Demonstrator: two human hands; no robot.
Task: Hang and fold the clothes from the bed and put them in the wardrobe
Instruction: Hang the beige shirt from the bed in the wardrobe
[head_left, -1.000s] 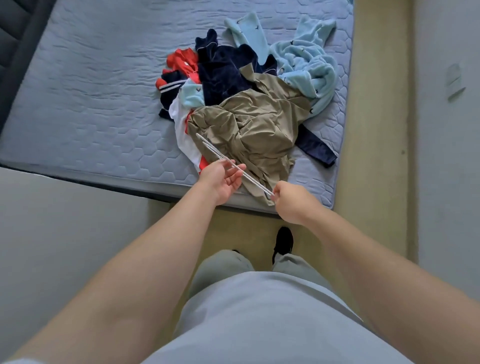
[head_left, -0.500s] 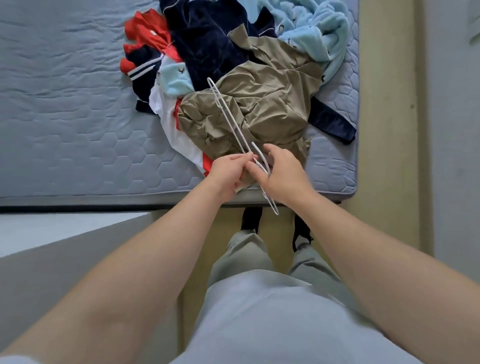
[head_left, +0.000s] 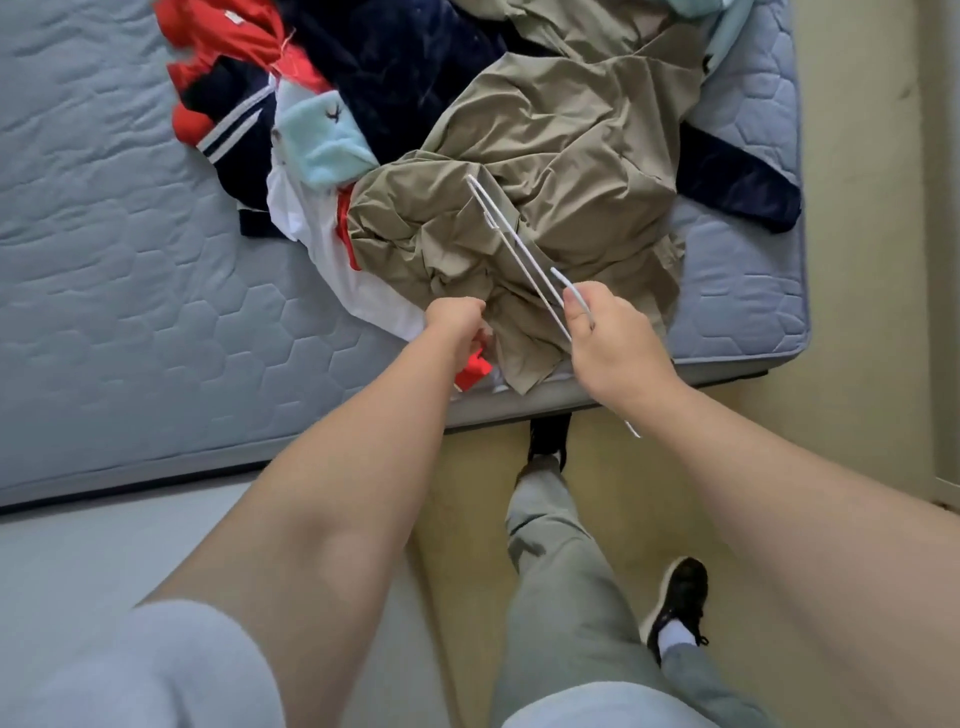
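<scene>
Overhead, head view: right hand (head_left: 613, 353) grips a white wire hanger (head_left: 511, 244) above the khaki garment (head_left: 545, 156) topping the clothes pile (head_left: 405, 78) on the grey quilted mattress (head_left: 104, 260). Left hand (head_left: 457, 325) curls at the pile's near edge; whether it holds anything cannot be told.

Free room, as I see it: bare mattress (head_left: 130, 270) left of the clothes heap (head_left: 415, 78); floor strip (head_left: 857, 312) past the bed's right side. Obstacles: the heap itself, across the bed's right part; khaki garment (head_left: 561, 156) topmost, spilling to the near edge; white hanger (head_left: 511, 244) slanting above it, held in my right grip (head_left: 613, 348).
</scene>
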